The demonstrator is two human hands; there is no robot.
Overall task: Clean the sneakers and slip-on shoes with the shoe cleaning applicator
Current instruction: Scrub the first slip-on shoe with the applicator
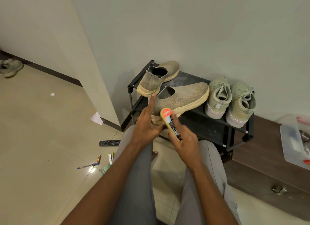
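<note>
A tan knit slip-on shoe point(184, 95) is lifted off the black shoe rack point(198, 124), heel toward me. My left hand point(147, 122) holds its heel from below, index finger straight up along the back. My right hand point(184, 141) grips the shoe cleaning applicator point(169, 122), a yellow sponge block with an orange and black label, held against the shoe's heel and sole edge. The second slip-on point(157, 77) lies on the rack's top at the back left. Two pale green lace-up sneakers point(231, 99) stand side by side on the rack's right end.
A dark wooden cabinet point(268, 166) to the right carries a clear plastic box point(295, 141). On the tiled floor to the left lie a remote control point(109, 142), a pen point(88, 165), a battery and bits of paper. Another sneaker point(10, 68) sits far left by the wall.
</note>
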